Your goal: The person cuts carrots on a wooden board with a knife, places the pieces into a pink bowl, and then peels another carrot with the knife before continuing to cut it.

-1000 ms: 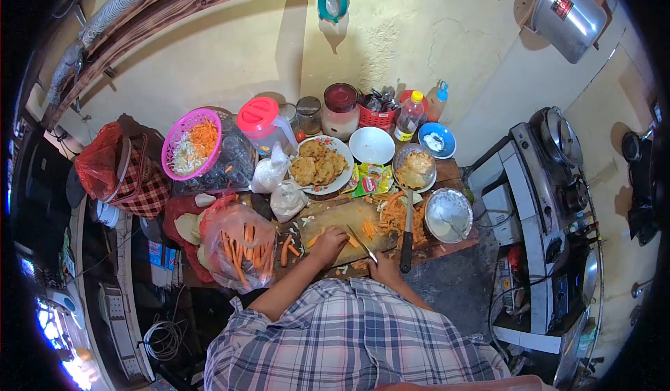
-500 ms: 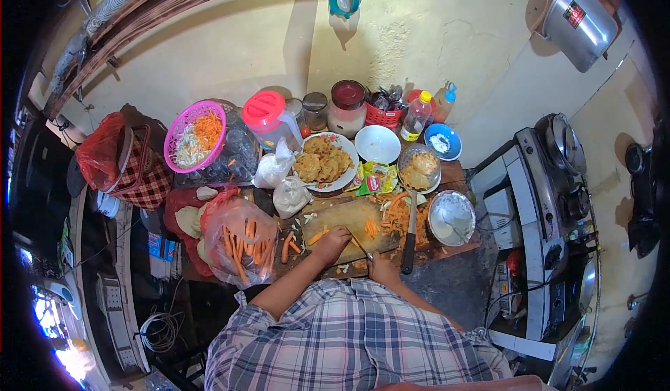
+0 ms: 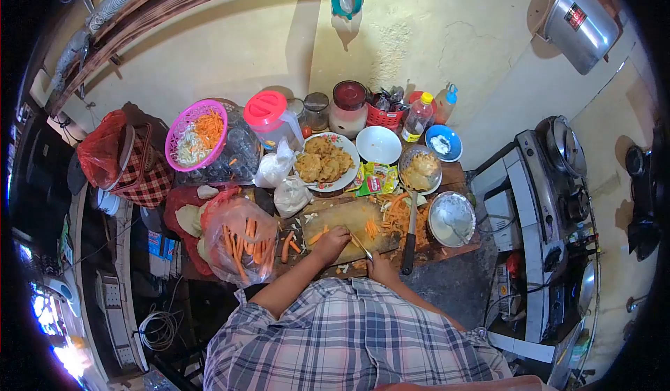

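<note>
On the wooden cutting board (image 3: 349, 216) my left hand (image 3: 331, 244) is closed, its fingers curled down over something I cannot make out. A carrot piece (image 3: 319, 235) lies just left of it. My right hand (image 3: 381, 269), near the board's front edge, is closed on a knife (image 3: 360, 246), whose blade slants up and left toward my left fingertips. Cut carrot strips (image 3: 371, 229) lie beyond the blade. Farther right is a heap of shredded carrot (image 3: 396, 216).
A plastic bag of carrots (image 3: 241, 241) is at the left. Behind the board stand a plate of fried food (image 3: 352, 176) and a white bowl (image 3: 378, 144). A black-handled ladle (image 3: 409, 251) and a metal bowl (image 3: 451, 219) are at the right.
The knife blade has turned slightly and shows more of its face. Both hands stay in nearly the same place.
</note>
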Action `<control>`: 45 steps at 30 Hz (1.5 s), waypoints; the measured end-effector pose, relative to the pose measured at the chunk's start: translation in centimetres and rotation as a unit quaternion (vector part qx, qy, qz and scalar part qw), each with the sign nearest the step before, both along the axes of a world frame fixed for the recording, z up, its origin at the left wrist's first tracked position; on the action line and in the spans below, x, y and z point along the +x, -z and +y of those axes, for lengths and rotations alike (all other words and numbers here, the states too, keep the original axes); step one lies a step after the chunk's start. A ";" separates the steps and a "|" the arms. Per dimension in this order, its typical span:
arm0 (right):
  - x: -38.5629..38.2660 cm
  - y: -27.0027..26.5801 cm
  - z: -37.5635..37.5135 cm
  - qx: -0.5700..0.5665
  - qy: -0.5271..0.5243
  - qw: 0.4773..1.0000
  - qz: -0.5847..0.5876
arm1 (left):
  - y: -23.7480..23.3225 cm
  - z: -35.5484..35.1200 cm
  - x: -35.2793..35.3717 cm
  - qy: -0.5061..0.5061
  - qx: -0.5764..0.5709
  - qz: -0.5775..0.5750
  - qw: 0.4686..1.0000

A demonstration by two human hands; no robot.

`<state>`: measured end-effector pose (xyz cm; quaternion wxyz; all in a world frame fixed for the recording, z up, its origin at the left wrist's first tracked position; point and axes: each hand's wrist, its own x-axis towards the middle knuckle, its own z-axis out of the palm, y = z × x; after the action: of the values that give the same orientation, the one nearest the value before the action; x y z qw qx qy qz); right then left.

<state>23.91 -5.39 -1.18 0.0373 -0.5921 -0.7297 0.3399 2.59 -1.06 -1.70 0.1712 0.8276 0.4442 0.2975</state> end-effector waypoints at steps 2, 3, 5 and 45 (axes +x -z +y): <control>-0.3 -0.4 0.1 -0.020 -0.007 1.000 0.001 | 0.2 0.1 0.0 0.004 -0.013 0.006 1.000; -0.3 -0.5 0.0 -0.012 -0.005 1.000 -0.004 | 0.3 0.1 -0.1 0.003 -0.014 0.006 1.000; -0.6 -0.8 -0.1 -0.005 -0.003 1.000 -0.009 | 0.6 0.0 -0.1 0.000 -0.010 0.009 1.000; -1.0 -0.9 -1.5 0.011 0.053 0.998 0.013 | 0.1 -0.8 0.5 -0.013 0.004 0.021 1.000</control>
<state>22.88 -6.88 -0.32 0.0711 -0.6249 -0.7004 0.3375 3.11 -1.84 -1.79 0.1547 0.8283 0.4573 0.2845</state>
